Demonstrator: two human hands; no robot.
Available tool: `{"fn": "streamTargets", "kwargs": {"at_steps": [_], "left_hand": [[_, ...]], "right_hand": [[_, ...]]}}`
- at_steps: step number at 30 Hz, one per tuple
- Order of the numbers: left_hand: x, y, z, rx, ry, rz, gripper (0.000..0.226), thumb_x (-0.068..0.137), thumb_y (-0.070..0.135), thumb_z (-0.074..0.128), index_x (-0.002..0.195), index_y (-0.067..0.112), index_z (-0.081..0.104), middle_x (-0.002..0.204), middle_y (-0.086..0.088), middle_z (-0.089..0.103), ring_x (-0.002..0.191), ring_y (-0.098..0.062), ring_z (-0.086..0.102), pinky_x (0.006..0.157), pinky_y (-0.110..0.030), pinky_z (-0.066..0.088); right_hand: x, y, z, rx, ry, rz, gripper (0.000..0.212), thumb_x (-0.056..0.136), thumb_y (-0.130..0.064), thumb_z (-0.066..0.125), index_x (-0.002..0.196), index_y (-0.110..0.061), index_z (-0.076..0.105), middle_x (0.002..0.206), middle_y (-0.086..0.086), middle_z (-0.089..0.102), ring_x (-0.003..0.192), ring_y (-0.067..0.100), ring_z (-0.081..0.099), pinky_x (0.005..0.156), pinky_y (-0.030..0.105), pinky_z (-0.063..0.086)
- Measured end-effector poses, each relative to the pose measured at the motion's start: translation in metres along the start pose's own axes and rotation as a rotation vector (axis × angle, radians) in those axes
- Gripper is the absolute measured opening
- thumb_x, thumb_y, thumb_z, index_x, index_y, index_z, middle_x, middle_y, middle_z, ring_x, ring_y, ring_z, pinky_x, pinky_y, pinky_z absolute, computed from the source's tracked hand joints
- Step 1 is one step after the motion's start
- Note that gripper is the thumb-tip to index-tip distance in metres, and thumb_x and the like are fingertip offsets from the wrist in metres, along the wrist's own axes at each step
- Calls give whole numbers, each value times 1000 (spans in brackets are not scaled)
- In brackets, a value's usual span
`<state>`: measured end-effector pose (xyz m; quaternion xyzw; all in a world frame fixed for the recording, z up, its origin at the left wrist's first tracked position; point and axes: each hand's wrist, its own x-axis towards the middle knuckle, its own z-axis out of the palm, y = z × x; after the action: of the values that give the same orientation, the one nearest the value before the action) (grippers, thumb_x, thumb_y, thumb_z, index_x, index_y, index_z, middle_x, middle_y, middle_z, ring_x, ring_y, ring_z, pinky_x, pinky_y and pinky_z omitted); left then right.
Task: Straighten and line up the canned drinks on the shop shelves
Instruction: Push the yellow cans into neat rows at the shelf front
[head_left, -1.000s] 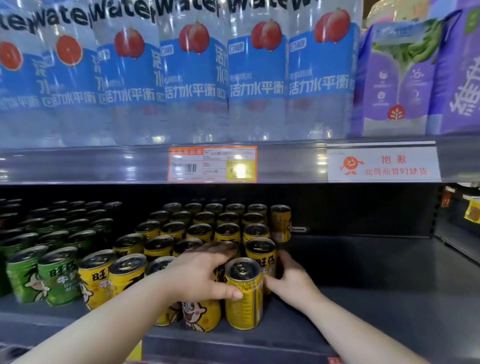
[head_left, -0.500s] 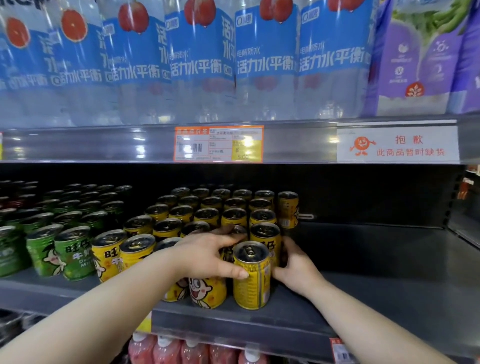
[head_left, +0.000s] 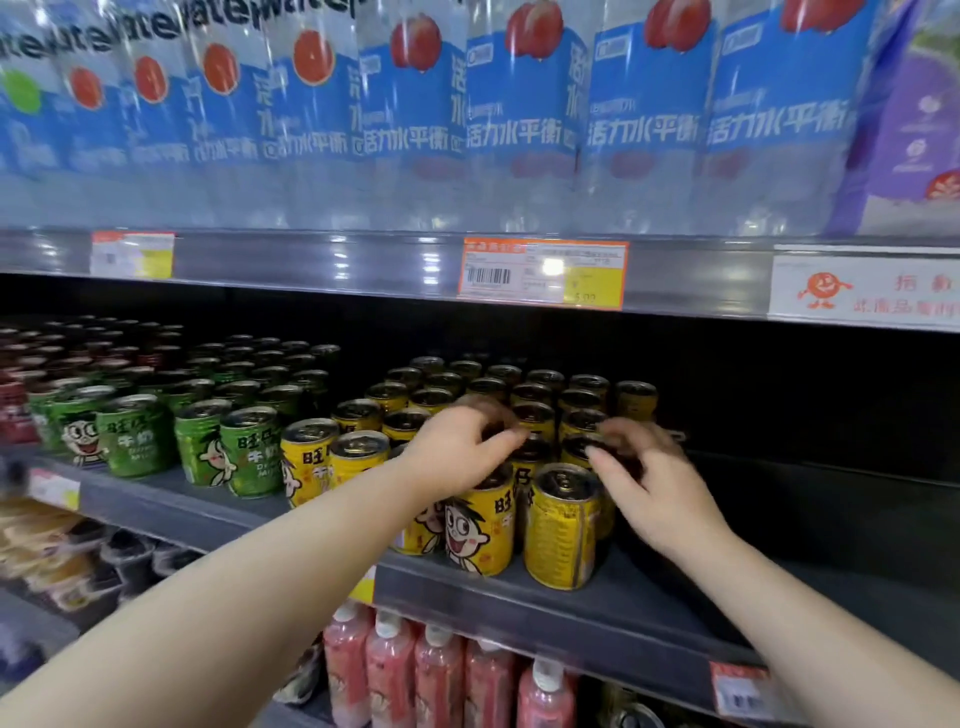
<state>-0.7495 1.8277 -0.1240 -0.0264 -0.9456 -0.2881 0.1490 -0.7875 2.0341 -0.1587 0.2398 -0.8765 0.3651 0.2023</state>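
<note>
My left hand and right hand hover, fingers curled but gripping nothing, over the yellow cans at the shelf front edge; the rightmost shows its plain side.

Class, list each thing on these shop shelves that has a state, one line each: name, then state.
Front right yellow can: upright, label turned away.
Cartoon-face yellow can: upright, face forward.
Green cans: upright, front row uneven.
Left hand: over the yellow cans, grip blurred.
Right hand: fingers curled over can tops.
</note>
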Motion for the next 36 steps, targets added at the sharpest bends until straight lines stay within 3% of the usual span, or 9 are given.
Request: {"fn": "streamTargets", "kwargs": {"at_steps": [2, 4, 9, 15, 21, 23, 30, 33, 36], "left_hand": [[-7, -7, -7, 239, 5, 47, 51, 86, 58, 49, 123, 24, 58, 124, 0, 60, 116, -18, 53, 98, -36, 45], [-16, -14, -11, 468, -65, 99, 70, 79, 69, 48, 133, 24, 49, 130, -2, 55, 121, -21, 48, 101, -35, 40], [-32, -30, -2, 617, -157, 185, 81, 80, 67, 46, 147, 28, 22, 151, 3, 31, 141, -20, 21, 112, -35, 18], [-32, -31, 0, 631, -140, 248, 105, 53, 83, 7, 145, 35, 24, 150, 11, 32, 140, -19, 18, 112, -36, 12], [-33, -18, 10, 533, -175, 304, 81, 78, 70, 47, 146, 31, 25, 151, 6, 31, 137, -14, 26, 110, -32, 14], [-33, -17, 11, 513, -185, 297, 80, 80, 65, 50, 146, 29, 23, 152, 4, 29, 137, -13, 28, 110, -31, 14], [-36, -23, 17, 533, -110, 324, 82, 79, 69, 45, 147, 27, 22, 148, 3, 25, 133, -18, 29, 113, -34, 18], [-43, -24, 9, 459, -29, 325, 85, 77, 74, 37, 145, 25, 27, 145, 2, 30, 134, -16, 28, 115, -36, 15], [-48, -39, -8, 382, 127, 268, 73, 82, 64, 22, 134, 20, 48, 132, -2, 50, 125, -20, 43, 106, -38, 28]], "right_hand": [[-7, -22, -3, -239, -213, -62, 78, 68, -84, 30, 125, -36, 53, 127, -9, 53, 115, 15, 53, 92, 31, 46], [-16, -32, 6, -439, -298, -108, 89, 63, -89, 29, 134, -37, 44, 135, -9, 46, 118, 15, 50, 93, 31, 47], [-18, -18, 4, -153, -370, -36, 70, 77, -51, 67, 139, -33, 40, 139, -8, 37, 127, 10, 41, 104, 21, 36], [-5, -8, -26, -51, -659, -27, 63, 80, -23, 71, 133, -39, 41, 137, -16, 31, 130, 5, 32, 106, 20, 32], [-13, -15, -14, -32, -493, 2, 54, 72, -38, 76, 112, -46, 40, 126, -10, 37, 116, 9, 44, 96, 24, 45], [-9, -15, -18, 9, -577, 16, 53, 73, -32, 77, 110, -44, 40, 125, -10, 41, 114, 9, 48, 94, 27, 50], [-5, -24, -22, -98, -703, -51, 53, 77, -31, 72, 114, -43, 35, 123, -12, 40, 111, 5, 47, 91, 25, 51], [-2, -35, -21, -142, -571, -157, 50, 76, -48, 67, 116, -41, 39, 125, -17, 37, 118, 2, 40, 102, 25, 41], [4, -46, -17, -131, -463, -203, 42, 83, -47, 60, 122, -37, 46, 124, -16, 41, 118, 3, 41, 100, 25, 42]]}}
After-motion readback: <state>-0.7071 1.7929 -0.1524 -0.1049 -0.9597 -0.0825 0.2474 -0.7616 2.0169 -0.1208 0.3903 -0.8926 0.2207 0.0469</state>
